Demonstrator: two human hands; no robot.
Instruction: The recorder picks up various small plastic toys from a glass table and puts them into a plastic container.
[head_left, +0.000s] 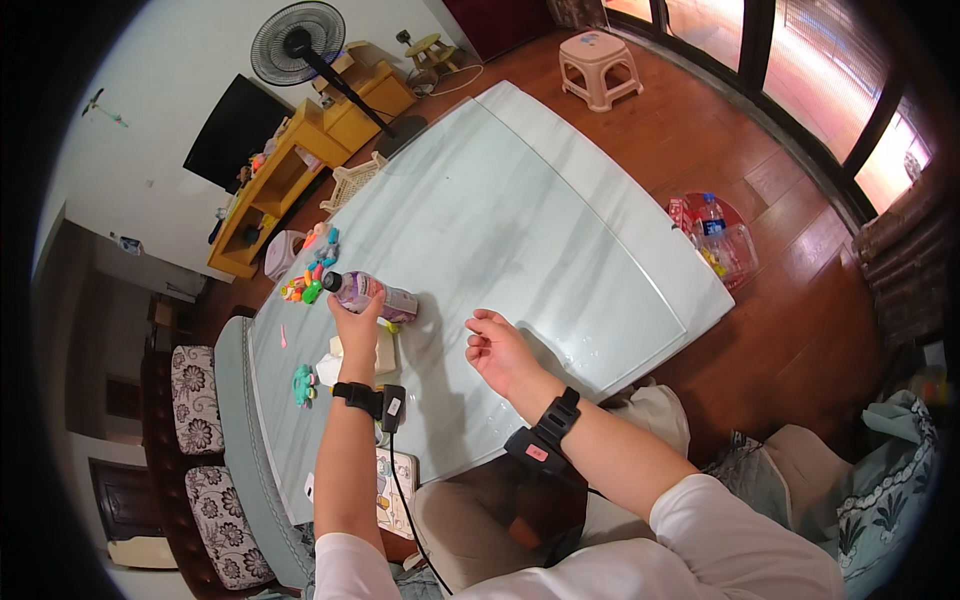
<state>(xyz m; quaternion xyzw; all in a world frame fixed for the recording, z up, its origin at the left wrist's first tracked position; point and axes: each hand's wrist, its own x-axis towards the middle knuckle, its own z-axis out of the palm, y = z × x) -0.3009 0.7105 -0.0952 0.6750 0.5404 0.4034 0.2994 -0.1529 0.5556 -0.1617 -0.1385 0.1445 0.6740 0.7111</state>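
Note:
My left hand (357, 319) grips a plastic drink bottle (394, 301) with a black cap and a purple printed label. The bottle leans, its cap towards the upper left, above the left part of the glass-topped, marble-patterned table (495, 225). To its right, my right hand (496, 346) hovers over the table, palm turned up and fingers loosely curled, with nothing in it. Below the bottle, partly behind my left wrist, sits a pale tissue pack (382, 352). A teal toy (303, 385) and a small pink spoon-like piece (283, 336) lie left of my left forearm.
Several colourful toys (311, 281) are grouped at the table's left edge. A printed case or notebook (397, 491) lies by my left forearm. A floor fan (300, 41) stands beyond the table, and a plastic stool (598, 67) on the wooden floor. A red tray (742, 277) holds bottles and packaging.

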